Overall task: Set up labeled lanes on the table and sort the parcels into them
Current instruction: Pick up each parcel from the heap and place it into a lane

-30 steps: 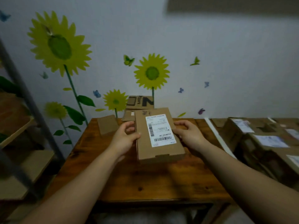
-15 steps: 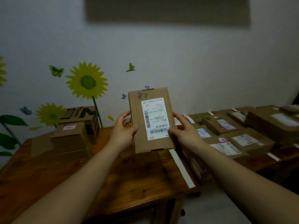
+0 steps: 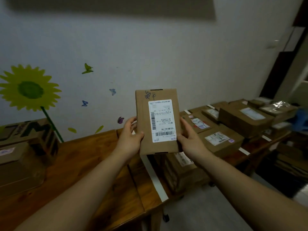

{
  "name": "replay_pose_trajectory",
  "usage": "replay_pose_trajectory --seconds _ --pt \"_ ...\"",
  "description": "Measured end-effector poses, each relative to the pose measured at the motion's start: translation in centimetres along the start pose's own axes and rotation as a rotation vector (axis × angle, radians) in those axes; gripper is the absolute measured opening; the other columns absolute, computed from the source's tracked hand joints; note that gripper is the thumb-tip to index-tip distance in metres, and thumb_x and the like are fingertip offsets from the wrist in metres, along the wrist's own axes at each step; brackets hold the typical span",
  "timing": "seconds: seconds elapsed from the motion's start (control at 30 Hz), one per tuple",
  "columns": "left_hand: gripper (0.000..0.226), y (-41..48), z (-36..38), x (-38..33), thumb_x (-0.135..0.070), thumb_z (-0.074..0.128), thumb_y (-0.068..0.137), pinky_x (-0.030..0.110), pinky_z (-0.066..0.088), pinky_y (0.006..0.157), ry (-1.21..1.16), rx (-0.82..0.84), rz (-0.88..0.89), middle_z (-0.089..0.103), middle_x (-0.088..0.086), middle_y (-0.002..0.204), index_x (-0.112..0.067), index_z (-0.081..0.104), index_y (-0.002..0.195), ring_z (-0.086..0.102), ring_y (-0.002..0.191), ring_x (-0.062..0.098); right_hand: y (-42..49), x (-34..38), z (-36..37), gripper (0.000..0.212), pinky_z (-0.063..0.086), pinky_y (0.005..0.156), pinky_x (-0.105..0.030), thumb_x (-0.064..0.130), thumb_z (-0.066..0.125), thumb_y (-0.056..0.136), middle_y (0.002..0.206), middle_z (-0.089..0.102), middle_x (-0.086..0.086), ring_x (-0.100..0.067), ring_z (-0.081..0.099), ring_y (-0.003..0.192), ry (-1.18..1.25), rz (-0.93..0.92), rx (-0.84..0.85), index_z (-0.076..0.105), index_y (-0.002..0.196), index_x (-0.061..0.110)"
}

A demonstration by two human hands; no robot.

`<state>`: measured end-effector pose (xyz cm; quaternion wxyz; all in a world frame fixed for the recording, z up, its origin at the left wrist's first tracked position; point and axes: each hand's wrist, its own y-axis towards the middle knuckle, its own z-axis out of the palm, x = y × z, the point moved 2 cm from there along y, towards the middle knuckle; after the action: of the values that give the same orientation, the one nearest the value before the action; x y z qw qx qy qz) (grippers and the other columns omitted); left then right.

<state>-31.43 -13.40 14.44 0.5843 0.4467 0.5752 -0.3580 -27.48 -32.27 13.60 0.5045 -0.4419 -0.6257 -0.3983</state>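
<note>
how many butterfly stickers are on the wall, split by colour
green butterfly: 1
blue butterflies: 2
purple butterfly: 1
total: 4

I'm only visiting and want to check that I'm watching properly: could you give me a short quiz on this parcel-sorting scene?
1. True or false: the flat parcel lies on the wooden table.
2. Of the left hand and the right hand, which grips the parcel? A) left only B) right only C) both
3. Fill in: the tape strip along the table's edge is ____ in colour.

Key: 1 false, it is held up off the table, label facing the camera; 2 C; 3 white.
</note>
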Motion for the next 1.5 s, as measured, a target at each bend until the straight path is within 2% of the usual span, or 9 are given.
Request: replay_pose_trajectory --seconds 0.13,0.37,0.6,0.7,0.9,1.03,1.17,1.37,1.5 --pt "0.052 3.8 3.8 0.2 -0.01 0.049 0.095 0.018 0.05 0.065 -0.017 0.063 -0.004 0.048 -0.005 0.136 -0.03 0.032 0.14 0.056 0.1 0.005 2.3 -0.7 -3.1 0.069 0.048 0.098 -0.05 0.027 0.054 0.095 0.138 0.05 0.007 -0.018 0.054 0.121 -0.095 0.02 -0.051 0.014 0.144 0.055" --pt "0.078 8.2 12.6 -0.9 -0.004 0.055 0.091 0.039 0.058 0.08 -0.064 0.466 -0.063 0.052 -0.002 0.133 -0.047 0.018 0.145 0.059 0.11 0.017 4.4 -0.1 -11.7 0.062 0.056 0.08 -0.03 0.019 0.056 0.095 0.108 0.053 0.019 -0.004 0.057 0.092 -0.174 0.049 -0.34 0.027 0.147 0.034" --pt "0.066 10.0 20.1 -1.0 -0.001 0.049 0.093 0.036 0.055 0.084 0.1 0.69 -0.166 0.053 -0.002 0.123 -0.037 0.025 0.144 0.062 0.097 0.013 5.7 -0.9 -20.2 0.078 0.056 0.085 -0.045 0.006 0.057 0.092 0.129 0.055 -0.003 -0.024 0.06 0.111 -0.001 0.12 -0.486 0.014 0.15 0.037" --pt "0.062 10.3 23.9 -0.6 -0.006 0.049 0.094 0.039 0.056 0.084 0.207 0.697 -0.21 0.059 -0.002 0.109 -0.04 0.026 0.141 0.065 0.095 0.018 6.1 -1.8 -24.0 0.073 0.053 0.09 -0.044 0.005 0.056 0.093 0.133 0.053 0.0 -0.027 0.057 0.118 -0.04 0.126 -0.463 0.019 0.149 0.033" --pt "0.056 8.6 32.1 0.1 -0.011 0.049 0.096 0.022 0.052 0.044 0.194 0.513 -0.282 0.054 -0.005 0.089 -0.04 0.022 0.136 0.065 0.062 0.01 5.8 -5.4 -30.1 0.065 0.047 0.1 -0.038 0.016 0.056 0.095 0.139 0.05 0.004 -0.019 0.053 0.122 -0.202 0.222 -0.178 0.024 0.148 0.034" --pt "0.079 7.1 36.4 1.9 -0.009 0.054 0.092 0.046 0.059 0.075 0.201 0.539 -0.437 0.05 -0.008 0.098 -0.041 0.006 0.147 0.065 0.087 0.024 5.9 -8.5 -33.5 0.064 0.039 0.103 -0.033 0.023 0.058 0.094 0.139 0.045 0.011 -0.017 0.043 0.131 -0.304 0.291 -0.117 0.026 0.149 0.03" --pt "0.089 6.7 38.3 3.6 -0.004 0.056 0.09 0.042 0.058 0.08 0.283 0.53 -0.461 0.041 -0.015 0.094 -0.042 0.0 0.147 0.059 0.09 0.019 7.3 -11.3 -35.9 0.063 0.041 0.101 -0.033 0.021 0.058 0.094 0.145 0.044 0.002 -0.019 0.044 0.129 -0.304 0.365 -0.082 0.027 0.149 0.026" --pt "0.061 9.9 37.5 5.3 -0.005 0.048 0.093 0.042 0.059 0.077 0.217 0.408 -0.542 0.054 -0.003 0.108 -0.037 0.03 0.142 0.064 0.095 0.024 10.9 -12.6 -36.3 0.07 0.044 0.102 -0.039 0.029 0.064 0.089 0.141 0.046 0.002 -0.021 0.048 0.128 -0.278 0.359 -0.063 0.025 0.147 0.031" --pt "0.05 13.2 35.7 4.9 -0.006 0.042 0.095 0.041 0.057 0.077 0.338 0.445 -0.526 0.058 0.002 0.111 -0.04 0.044 0.131 0.064 0.095 0.025 15.5 -12.8 -37.9 0.081 0.036 0.109 -0.051 0.037 0.064 0.086 0.153 0.029 -0.001 -0.028 0.035 0.138 -0.322 0.303 -0.158 0.017 0.151 0.035"
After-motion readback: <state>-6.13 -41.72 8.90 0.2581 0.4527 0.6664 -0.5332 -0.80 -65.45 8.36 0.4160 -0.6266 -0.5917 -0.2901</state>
